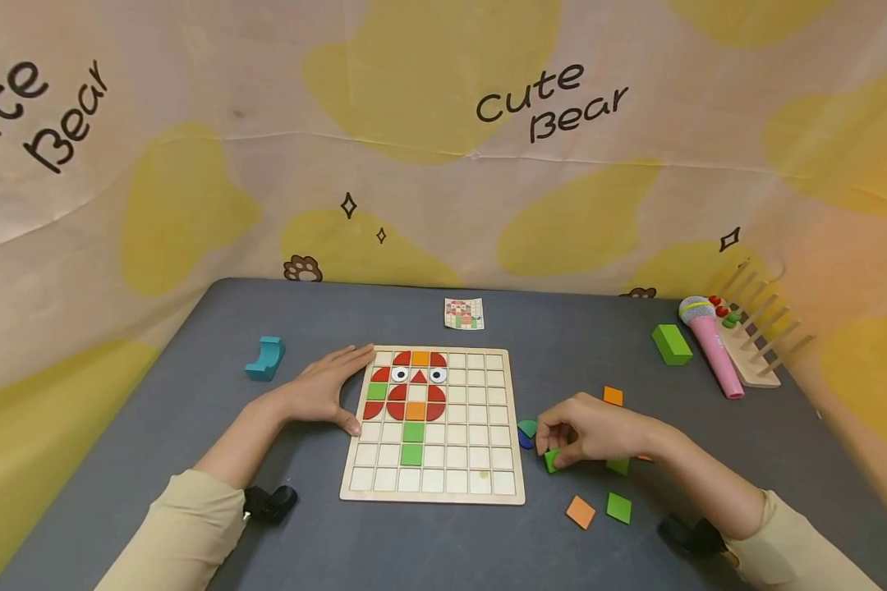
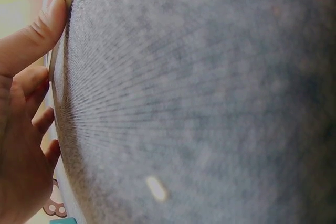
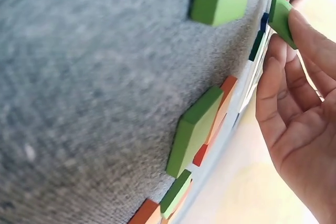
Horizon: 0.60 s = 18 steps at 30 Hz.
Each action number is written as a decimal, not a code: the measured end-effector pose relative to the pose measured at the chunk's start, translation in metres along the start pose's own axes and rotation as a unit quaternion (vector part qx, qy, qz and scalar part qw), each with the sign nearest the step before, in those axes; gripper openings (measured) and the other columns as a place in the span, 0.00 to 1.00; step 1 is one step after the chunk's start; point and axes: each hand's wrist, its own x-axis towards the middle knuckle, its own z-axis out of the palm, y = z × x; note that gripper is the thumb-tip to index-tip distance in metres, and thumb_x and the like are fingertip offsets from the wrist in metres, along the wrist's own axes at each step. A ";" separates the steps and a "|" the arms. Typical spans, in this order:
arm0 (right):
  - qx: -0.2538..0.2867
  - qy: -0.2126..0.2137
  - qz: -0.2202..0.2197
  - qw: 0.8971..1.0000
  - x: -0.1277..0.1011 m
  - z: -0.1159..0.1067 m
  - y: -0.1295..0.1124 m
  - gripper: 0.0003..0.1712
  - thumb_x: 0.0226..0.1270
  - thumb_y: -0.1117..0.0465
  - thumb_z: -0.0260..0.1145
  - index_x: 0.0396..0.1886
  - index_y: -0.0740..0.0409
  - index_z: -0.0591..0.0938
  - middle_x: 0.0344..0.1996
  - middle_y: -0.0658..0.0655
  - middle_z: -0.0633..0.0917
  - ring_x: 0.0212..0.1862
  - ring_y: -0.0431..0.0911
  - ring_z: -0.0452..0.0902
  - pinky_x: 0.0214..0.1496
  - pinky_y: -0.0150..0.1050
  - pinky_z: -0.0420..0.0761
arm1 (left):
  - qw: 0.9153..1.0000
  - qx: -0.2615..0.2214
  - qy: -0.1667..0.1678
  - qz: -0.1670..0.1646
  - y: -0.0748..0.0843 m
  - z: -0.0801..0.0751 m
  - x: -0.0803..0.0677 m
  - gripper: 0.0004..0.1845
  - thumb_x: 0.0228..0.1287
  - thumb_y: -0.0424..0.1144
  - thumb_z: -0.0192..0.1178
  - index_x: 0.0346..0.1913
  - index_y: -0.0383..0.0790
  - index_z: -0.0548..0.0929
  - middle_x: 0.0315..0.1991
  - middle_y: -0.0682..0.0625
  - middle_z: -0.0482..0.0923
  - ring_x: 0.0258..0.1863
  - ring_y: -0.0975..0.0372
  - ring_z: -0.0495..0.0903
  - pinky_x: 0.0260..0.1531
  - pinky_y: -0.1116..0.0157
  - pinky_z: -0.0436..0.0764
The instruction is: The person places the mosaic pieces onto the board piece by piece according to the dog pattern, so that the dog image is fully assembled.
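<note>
Left hand (image 1: 324,392) lies flat, fingers straight, against the nine o'clock edge of the wooden puzzle board (image 1: 434,488). Right hand (image 1: 587,433) sits at the board's three o'clock, fingertips pinching a small green tile (image 1: 552,460) just off the grey table (image 1: 155,427). Crowding that hand: a teal piece (image 1: 528,427), a blue one (image 1: 524,442), orange tile (image 1: 613,396) at twelve, loose orange tile (image 1: 580,511) and green tile (image 1: 618,507) at six. Pink microphone (image 1: 713,346) and green block (image 1: 670,344) stand well apart at one o'clock

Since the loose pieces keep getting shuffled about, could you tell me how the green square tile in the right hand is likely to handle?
The green tile looks rigid, so it likely won't flex. It seems light: the right hand lifts it by fingertips. Flat-sided, it should slide, not roll, on the grey mat.
</note>
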 end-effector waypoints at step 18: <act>0.046 0.102 -0.016 0.994 0.040 0.020 -0.039 0.08 0.56 0.63 0.76 0.35 0.49 0.88 0.27 0.47 0.85 0.30 0.32 0.77 0.35 0.28 0.81 | 1.000 0.000 -0.004 -0.002 0.000 0.000 0.000 0.68 0.35 0.61 0.79 0.78 0.42 0.54 0.80 0.43 0.49 0.78 0.39 0.48 0.66 0.28 0.54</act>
